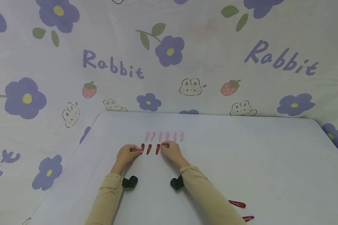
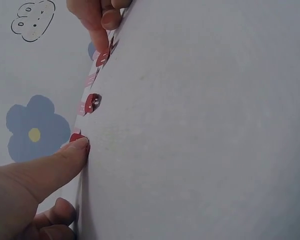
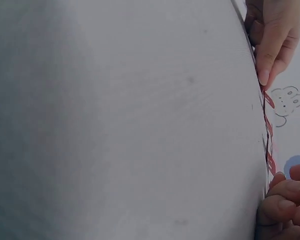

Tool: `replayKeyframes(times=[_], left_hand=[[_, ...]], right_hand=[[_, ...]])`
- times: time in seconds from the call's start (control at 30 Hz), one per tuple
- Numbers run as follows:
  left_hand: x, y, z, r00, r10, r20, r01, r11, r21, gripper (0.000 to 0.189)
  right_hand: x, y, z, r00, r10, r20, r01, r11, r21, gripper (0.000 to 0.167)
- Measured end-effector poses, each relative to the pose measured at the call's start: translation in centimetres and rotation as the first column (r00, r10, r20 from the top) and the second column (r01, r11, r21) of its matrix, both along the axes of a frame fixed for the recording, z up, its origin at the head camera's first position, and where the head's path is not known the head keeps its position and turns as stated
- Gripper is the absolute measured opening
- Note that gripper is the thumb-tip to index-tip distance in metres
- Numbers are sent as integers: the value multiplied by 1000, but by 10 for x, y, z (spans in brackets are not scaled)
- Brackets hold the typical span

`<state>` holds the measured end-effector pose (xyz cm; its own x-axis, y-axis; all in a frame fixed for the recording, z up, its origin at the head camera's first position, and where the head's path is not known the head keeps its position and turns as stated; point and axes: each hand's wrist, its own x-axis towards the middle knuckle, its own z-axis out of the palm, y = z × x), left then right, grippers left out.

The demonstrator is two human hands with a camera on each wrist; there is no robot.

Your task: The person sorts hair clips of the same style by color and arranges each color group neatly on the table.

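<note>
Three red snap hair clips stand in a short row on the white table. My left hand [image 1: 128, 153] pinches the leftmost red hair clip [image 1: 142, 146] at its lower end; its thumb lies over that clip in the left wrist view. The middle red hair clip [image 1: 149, 149] lies between the hands, untouched. At the right end of the row, my right hand [image 1: 171, 150] has its fingertips against the third red hair clip [image 1: 157, 149], with fingers loosely bent. Just behind runs a row of several pink hair clips [image 1: 160, 136], narrow ends toward me.
Two more red hair clips lie at the lower right by the right sleeve, one farther back [image 1: 237, 203] and one nearer [image 1: 248, 218], partly covered by the sleeve. A patterned cloth [image 1: 208, 59] with flowers and rabbits hangs behind the table [image 1: 270, 162]. Each wrist carries a black strap mount.
</note>
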<state>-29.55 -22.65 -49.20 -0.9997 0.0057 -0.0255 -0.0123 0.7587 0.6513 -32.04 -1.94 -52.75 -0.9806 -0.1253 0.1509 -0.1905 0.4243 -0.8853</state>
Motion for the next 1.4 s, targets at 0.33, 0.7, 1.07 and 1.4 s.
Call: replayKeyframes(times=[0.33,0.7,1.07,1.4], left_hand=[[1,2,-1,1000,-2,-1,2,1000,2,14],[1,3,-3,1000,11,-27,-10,1000,20,13],[1,3,-3,998,-20,-52,20,1000,-2,12],[5,3,-3,996,-50,-78,49,999,-10,12]], right_hand=[[9,6,12,963,15,270,3,998,-66,28],[37,40,71,891,274,363,-132,920,-370,36],[59,70,105,924,250,289,-145,929,-340,28],[87,104,123,902,340,267,-175,852,-494,26]])
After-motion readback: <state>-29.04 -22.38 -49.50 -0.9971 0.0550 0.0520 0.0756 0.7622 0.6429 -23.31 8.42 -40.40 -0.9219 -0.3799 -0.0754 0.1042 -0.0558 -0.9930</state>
